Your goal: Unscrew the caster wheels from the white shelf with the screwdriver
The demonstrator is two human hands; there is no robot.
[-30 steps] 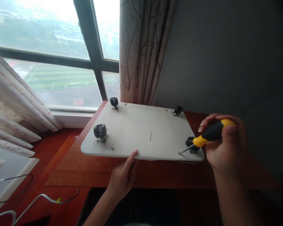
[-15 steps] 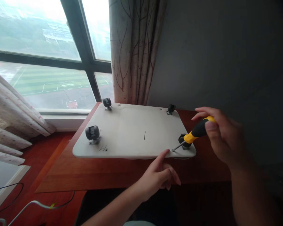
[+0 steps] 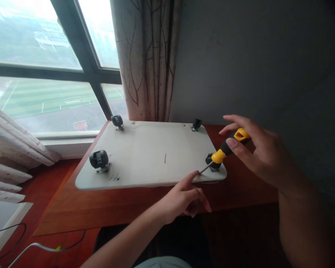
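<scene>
A white panel (image 3: 145,156) with rounded corners lies flat, a black caster wheel at each corner pointing up. Near its front right corner my right hand (image 3: 264,154) holds a yellow and black screwdriver (image 3: 218,156) by the handle, thumb against its side and some fingers loosely stretched. The shaft slants down to the panel's front edge, beside the front right caster (image 3: 212,163). My left hand (image 3: 181,201) has its index finger extended, the fingertip at the screwdriver's tip; the other fingers are loosely bent with nothing in them. That fingertip hides the tip and whatever is under it.
Under the panel is a reddish wooden table (image 3: 72,212). The front left caster (image 3: 99,160) and the back left caster (image 3: 117,121) stand up from the panel. A window, a curtain (image 3: 147,59) and a grey wall are behind. Cables (image 3: 44,245) lie at the lower left.
The view has shifted, so the panel sits further left. My right hand has turned about the screwdriver's handle, its fingers looser. My left fingertip now meets the screwdriver's tip.
</scene>
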